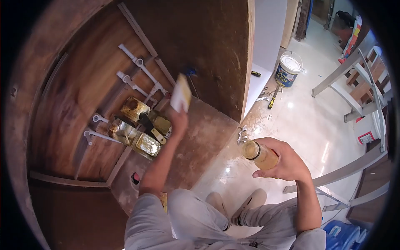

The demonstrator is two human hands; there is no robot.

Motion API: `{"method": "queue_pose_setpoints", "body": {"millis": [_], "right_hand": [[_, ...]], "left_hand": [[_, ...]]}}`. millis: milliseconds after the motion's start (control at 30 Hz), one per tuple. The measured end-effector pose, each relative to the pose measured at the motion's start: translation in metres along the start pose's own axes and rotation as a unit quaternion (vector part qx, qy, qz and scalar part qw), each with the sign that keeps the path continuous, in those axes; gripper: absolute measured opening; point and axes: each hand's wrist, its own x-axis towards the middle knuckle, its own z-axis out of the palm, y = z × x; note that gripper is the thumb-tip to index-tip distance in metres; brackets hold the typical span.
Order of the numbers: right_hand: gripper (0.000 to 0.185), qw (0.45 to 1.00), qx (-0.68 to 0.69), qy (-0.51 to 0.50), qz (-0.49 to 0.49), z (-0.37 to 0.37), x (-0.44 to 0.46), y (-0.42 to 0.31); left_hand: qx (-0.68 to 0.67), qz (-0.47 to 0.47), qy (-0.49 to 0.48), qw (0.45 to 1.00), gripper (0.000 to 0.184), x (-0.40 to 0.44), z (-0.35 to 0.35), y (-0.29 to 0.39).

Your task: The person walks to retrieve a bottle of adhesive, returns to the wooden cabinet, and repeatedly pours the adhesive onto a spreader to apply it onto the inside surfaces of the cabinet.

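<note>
My left hand (179,124) is closed on a flat white and yellowish piece (181,93), held upright near the brown wooden panel (200,37); motion blurs it, so I cannot tell its exact kind. In my right hand (287,160) is a clear jar (261,155) with amber contents, tilted, its round end facing left. Left of my left forearm stand several shiny, stained metal tins (146,145). A dark-handled scraper (152,128) lies across them.
White pipes (143,68) stick out along the cabinet's back. A paint bucket (288,70) and a yellow-black handled tool (273,100) are on the tiled floor, near shavings (242,135). At right stand a metal ladder (354,100) and a white bucket (367,130); blue bottles (343,235) lie below.
</note>
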Motion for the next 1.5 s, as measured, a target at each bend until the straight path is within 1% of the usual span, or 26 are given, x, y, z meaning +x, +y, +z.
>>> {"method": "queue_pose_setpoints", "body": {"millis": [33,67,100,133,167,200,267,333,367,400,467,600,733,767,867,900,1000,1100,1167,1200,1233,1267,1300,1333,1433,1500], "right_hand": [[0.063,1.0,-0.002,-0.003,-0.004,0.001,0.001,0.001],[0.063,1.0,-0.009,-0.01,-0.008,0.002,0.002,0.0],[0.063,1.0,-0.016,-0.014,-0.012,0.003,0.002,-0.001],[0.063,0.999,-0.024,-0.017,-0.016,0.003,0.003,-0.003],[0.063,0.999,-0.027,-0.017,-0.017,0.003,0.003,-0.003],[0.063,0.999,-0.029,-0.017,-0.015,0.003,0.004,-0.004],[0.063,0.999,-0.032,-0.02,-0.014,0.0,0.004,-0.002],[0.063,0.999,-0.033,-0.03,-0.008,-0.002,0.004,0.002],[0.063,0.999,-0.033,-0.038,-0.01,-0.002,0.004,0.006],[0.063,0.998,-0.033,-0.046,-0.011,-0.003,0.004,0.009],[0.063,0.998,-0.037,-0.057,-0.01,-0.005,0.004,0.013],[0.064,0.997,-0.046,-0.058,-0.012,-0.009,0.004,0.018],[0.063,0.997,-0.035,-0.063,-0.01,-0.009,0.005,0.019],[0.063,0.997,-0.035,-0.064,-0.011,-0.009,0.005,0.018],[0.064,0.997,-0.031,-0.063,-0.021,-0.006,0.006,0.012],[0.064,0.997,-0.027,-0.062,-0.025,-0.004,0.007,0.012],[0.064,0.998,-0.008,-0.065,-0.014,-0.003,0.007,0.006],[0.063,0.998,-0.018,-0.059,-0.022,-0.005,0.004,0.005],[0.063,0.997,-0.029,-0.061,-0.028,-0.006,0.005,0.006],[0.063,0.997,-0.029,-0.064,-0.022,-0.007,0.005,0.006],[0.063,0.997,-0.03,-0.067,-0.018,-0.007,0.005,0.006],[0.063,0.997,-0.038,-0.067,-0.023,-0.007,0.005,0.006],[0.063,0.996,-0.045,-0.067,-0.03,-0.007,0.005,0.007],[0.064,0.996,-0.052,-0.065,-0.034,-0.006,0.005,0.007],[0.063,0.996,-0.05,-0.064,-0.048,-0.008,0.004,0.011],[0.063,0.996,-0.039,-0.076,-0.038,-0.009,0.005,0.014]], "left_hand": [[0.007,0.008,0.023,1.0,0.034,0.035,-0.015,0.004],[-0.02,-0.021,0.085,0.996,0.037,0.068,-0.017,0.026],[-0.107,-0.022,0.084,0.99,0.03,0.105,-0.015,0.02],[-0.012,0.042,0.123,0.991,0.03,0.141,-0.01,0.026],[-0.038,0.057,0.12,0.99,0.03,0.162,0.0,0.05],[-0.065,0.071,0.116,0.989,0.031,0.173,0.006,0.083],[-0.017,0.125,0.095,0.987,0.03,0.169,0.02,0.142],[0.096,0.05,0.03,0.994,0.025,0.131,0.029,0.2],[0.048,0.226,0.018,0.973,0.026,0.113,0.039,0.202],[-0.003,0.393,0.005,0.919,0.032,0.098,0.045,0.202],[0.076,0.467,-0.047,0.879,0.044,0.07,0.052,0.192],[0.169,0.528,-0.15,0.819,0.043,0.017,0.067,0.14],[0.223,0.541,-0.2,0.786,0.039,-0.003,0.071,0.076],[0.23,0.527,-0.224,0.787,0.037,-0.005,0.068,0.061],[0.311,0.521,-0.27,0.748,0.045,-0.011,0.054,0.015],[0.334,0.494,-0.303,0.743,0.046,-0.015,0.049,-0.007],[0.355,0.456,-0.326,0.748,0.046,-0.019,0.036,-0.047],[0.221,0.351,-0.2,0.887,0.042,0.001,0.021,-0.008],[0.18,0.198,-0.143,0.953,0.034,0.025,0.005,0.026],[0.091,0.062,-0.095,0.989,0.031,0.036,-0.006,0.063],[-0.001,-0.074,-0.043,0.996,0.03,0.047,-0.014,0.089],[-0.129,-0.033,0.001,0.991,0.036,0.062,-0.019,0.083],[-0.256,-0.051,0.021,0.965,0.036,0.074,-0.02,0.077],[-0.38,-0.068,0.039,0.922,0.036,0.08,-0.021,0.08],[-0.321,-0.05,0.035,0.945,0.037,0.075,-0.014,0.081],[-0.243,-0.099,0.008,0.965,0.038,0.059,0.003,0.072]]}}
